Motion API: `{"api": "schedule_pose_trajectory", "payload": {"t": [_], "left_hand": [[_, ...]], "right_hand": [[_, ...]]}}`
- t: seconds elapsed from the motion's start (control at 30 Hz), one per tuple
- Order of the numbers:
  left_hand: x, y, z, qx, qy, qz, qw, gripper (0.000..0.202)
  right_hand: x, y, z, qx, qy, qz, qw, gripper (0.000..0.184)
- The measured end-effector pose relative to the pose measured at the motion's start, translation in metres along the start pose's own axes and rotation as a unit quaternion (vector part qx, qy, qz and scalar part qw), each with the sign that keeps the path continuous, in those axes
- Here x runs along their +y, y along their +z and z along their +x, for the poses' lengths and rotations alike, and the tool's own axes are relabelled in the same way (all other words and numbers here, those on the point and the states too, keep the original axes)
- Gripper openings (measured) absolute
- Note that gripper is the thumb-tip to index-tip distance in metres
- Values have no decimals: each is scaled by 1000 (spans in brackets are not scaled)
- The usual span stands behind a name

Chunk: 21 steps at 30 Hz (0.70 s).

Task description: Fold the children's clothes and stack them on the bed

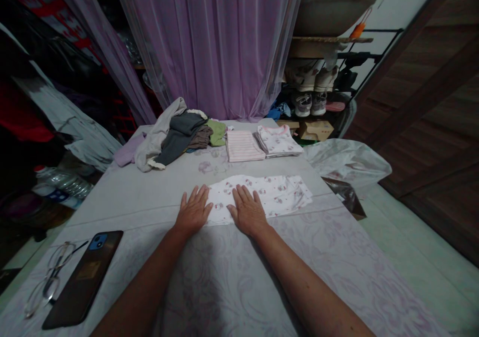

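Flatly, the left hand (192, 212) and right hand (249, 211) lie fingers-spread, gripping nothing, on a white printed garment (275, 193), seemingly soft and light, best taken at its hem.

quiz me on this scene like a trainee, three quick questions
1. What garment lies under the fingers of the left hand and the right hand?
2. What stands on the shoe rack? A: sneakers, B: books, C: cooking pots.
3. True or false: in this view, the folded striped garment lies to the right of the folded printed top.

Key: 1. the white printed garment; 2. A; 3. false.
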<state>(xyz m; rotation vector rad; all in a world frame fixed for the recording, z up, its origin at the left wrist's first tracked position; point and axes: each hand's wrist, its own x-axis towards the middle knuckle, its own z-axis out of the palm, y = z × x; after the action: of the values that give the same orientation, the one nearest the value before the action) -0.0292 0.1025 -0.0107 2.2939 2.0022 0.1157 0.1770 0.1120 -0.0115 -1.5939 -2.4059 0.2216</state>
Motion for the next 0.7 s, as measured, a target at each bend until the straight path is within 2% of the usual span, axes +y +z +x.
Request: {"api": "schedule_pose_trajectory", "payload": {"t": [0.2,0.4,0.57,0.7], "left_hand": [[-17,-5,-13,-12,-62,-3,998,60],[-37,-9,-26,3,-119,-45,992,52],[-33,-11,-36,-2,-88,-102,991,48],[-29,-9,-46,-13,-59,-124,990,71]], "right_hand": [[20,-3,-12,22,6,-19,1000,54],[27,-3,-18,113,19,4,993,45],[33,2,-21,170,-3,33,985,37],[35,4,-23,174,-27,29,984,36]]}}
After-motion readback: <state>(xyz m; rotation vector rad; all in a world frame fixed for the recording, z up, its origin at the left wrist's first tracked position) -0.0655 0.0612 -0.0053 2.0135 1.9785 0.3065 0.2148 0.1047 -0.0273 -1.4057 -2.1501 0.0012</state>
